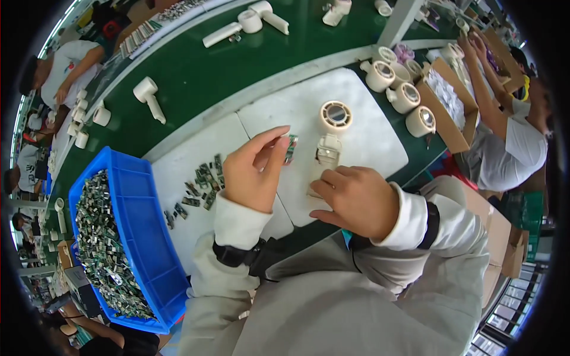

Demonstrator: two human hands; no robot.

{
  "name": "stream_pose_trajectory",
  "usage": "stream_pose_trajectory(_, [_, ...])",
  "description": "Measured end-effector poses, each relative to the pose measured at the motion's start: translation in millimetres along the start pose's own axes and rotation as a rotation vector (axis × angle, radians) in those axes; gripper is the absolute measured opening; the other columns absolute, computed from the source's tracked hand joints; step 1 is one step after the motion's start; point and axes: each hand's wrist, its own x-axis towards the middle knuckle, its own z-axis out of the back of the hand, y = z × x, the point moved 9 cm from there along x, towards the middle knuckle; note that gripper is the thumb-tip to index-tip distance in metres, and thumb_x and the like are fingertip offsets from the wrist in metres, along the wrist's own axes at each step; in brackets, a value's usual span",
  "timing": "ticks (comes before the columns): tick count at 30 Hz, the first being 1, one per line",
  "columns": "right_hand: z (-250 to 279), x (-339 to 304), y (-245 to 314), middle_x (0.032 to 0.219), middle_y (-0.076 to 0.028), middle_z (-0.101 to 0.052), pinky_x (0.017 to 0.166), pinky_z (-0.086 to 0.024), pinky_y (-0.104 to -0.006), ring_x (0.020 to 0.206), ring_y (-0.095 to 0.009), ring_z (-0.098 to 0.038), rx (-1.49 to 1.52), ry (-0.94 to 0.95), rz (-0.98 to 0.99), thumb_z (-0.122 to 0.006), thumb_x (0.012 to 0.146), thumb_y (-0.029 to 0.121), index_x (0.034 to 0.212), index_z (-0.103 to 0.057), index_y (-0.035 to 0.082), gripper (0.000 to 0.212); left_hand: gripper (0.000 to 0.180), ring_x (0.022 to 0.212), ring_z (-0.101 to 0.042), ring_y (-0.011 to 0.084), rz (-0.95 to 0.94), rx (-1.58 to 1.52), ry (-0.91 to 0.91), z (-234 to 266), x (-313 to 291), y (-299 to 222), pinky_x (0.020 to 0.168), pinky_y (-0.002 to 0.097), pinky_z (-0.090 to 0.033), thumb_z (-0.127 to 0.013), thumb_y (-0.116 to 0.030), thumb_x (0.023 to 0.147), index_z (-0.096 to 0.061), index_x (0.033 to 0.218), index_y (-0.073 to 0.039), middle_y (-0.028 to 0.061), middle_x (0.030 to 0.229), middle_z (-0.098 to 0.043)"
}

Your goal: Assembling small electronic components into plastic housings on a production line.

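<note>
Between the thumb and fingers of my left hand [256, 169] is a small green circuit board [290, 149]. To its right, a cream plastic housing [328, 151] lies on the white work surface [368, 139], its handle pointing toward me and its inside partly showing. My right hand [359, 200] is closed around the lower handle and covers part of it. Just beyond the handle is the housing's round head [336, 115], with a ring-shaped opening and a dark centre. A loose pile of small circuit boards [205, 181] lies left of my left hand.
A blue bin [151, 237] full of small boards stands at the left. Several cream housings [407, 98] cluster at the right beside a cardboard box [448, 107]. More housings [148, 98] lie on the green belt [190, 77]. Co-workers sit at both sides.
</note>
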Motion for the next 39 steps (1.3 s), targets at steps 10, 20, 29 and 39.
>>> stream_pose_trajectory(10, [-10.0,19.8,-63.9,0.085,-0.006,-0.066,0.063,-0.054,-0.0373,0.072,-0.024,-0.069,0.305,-0.02,-0.14,-0.075,0.081,0.017,0.104,-0.067,0.009,0.025,0.025,0.09,-0.069,0.0179,0.32,-0.471,0.18,-33.0,-8.3,51.6,0.079,0.0306,-0.058,-0.062,-0.008,0.099,-0.065,0.119,0.006,0.013,0.104,-0.07])
stream_pose_trajectory(20, [-16.3,24.8,-58.6,0.083,-0.006,-0.064,0.058,-0.054,-0.0343,0.067,-0.025,-0.067,0.17,-0.13,0.165,-0.073,0.083,0.015,0.105,-0.069,0.007,0.024,0.025,0.093,-0.068,0.0186,0.314,-0.398,0.246,-36.9,-13.0,50.4,0.082,0.0324,-0.059,-0.065,-0.004,0.096,-0.063,0.119,0.007,0.0145,0.106,-0.069])
stream_pose_trajectory(29, [-14.4,24.3,-78.6,0.08,-0.007,-0.069,0.056,-0.054,-0.0349,0.067,-0.026,-0.068,0.375,-0.238,-0.095,-0.07,0.09,0.017,0.098,-0.071,0.006,0.013,0.026,0.098,-0.068,0.022,0.328,-0.367,0.27,-37.0,-13.7,52.5,0.086,0.0378,-0.059,-0.06,-0.003,0.098,-0.058,0.123,0.005,0.0163,0.113,-0.068])
stream_pose_trajectory(39, [-19.8,24.1,-71.5,0.079,-0.008,-0.071,0.058,-0.054,-0.0346,0.067,-0.026,-0.069,0.268,-0.185,-0.051,-0.072,0.087,0.016,0.099,-0.073,0.007,0.015,0.024,0.097,-0.069,0.0194,0.307,-0.415,0.205,-36.2,-13.6,50.1,0.086,0.0329,-0.057,-0.064,-0.001,0.096,-0.059,0.119,0.004,0.0167,0.112,-0.07])
